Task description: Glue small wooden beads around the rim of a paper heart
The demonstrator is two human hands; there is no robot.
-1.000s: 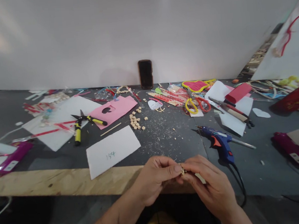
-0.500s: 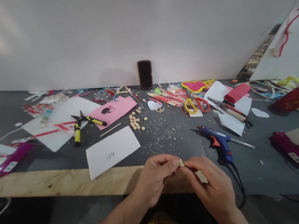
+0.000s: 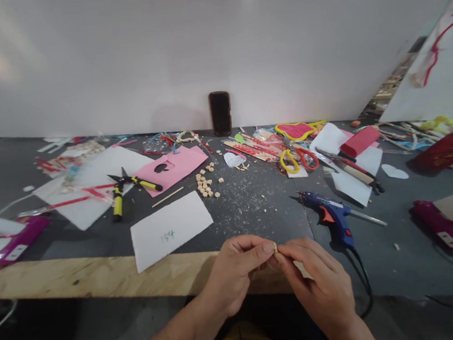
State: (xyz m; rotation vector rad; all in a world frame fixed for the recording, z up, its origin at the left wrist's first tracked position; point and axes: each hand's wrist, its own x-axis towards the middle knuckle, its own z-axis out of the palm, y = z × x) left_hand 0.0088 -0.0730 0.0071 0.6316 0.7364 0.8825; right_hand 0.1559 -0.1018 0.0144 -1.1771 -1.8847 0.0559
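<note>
My left hand [image 3: 243, 266] and my right hand [image 3: 317, 270] meet near the table's front edge, thumbs and fingertips pinched together. Between them is a small cream-coloured knobbly piece [image 3: 275, 248], mostly covered by the fingertips. A thin strand seems to hang below it, too fine to make out. Beyond the hands, a cluster of similar cream pieces [image 3: 204, 185] lies on the dark table. To the right of my right hand rests a blue hot glue gun [image 3: 333, 216] with its cord trailing down. A white card [image 3: 170, 230] marked with green writing is left of the hands.
Yellow-and-black pliers [image 3: 118, 198] lie by pink paper [image 3: 188, 162]. Scissors [image 3: 299, 159] and patterned sticks are farther back. A phone [image 3: 220, 113] leans on the white wall. Purple-and-white devices [image 3: 449, 224] sit at both sides. Crumbs are scattered mid-table.
My fingertips have drawn closer together over the cream piece, so less of it shows. The things on the table have not moved.
</note>
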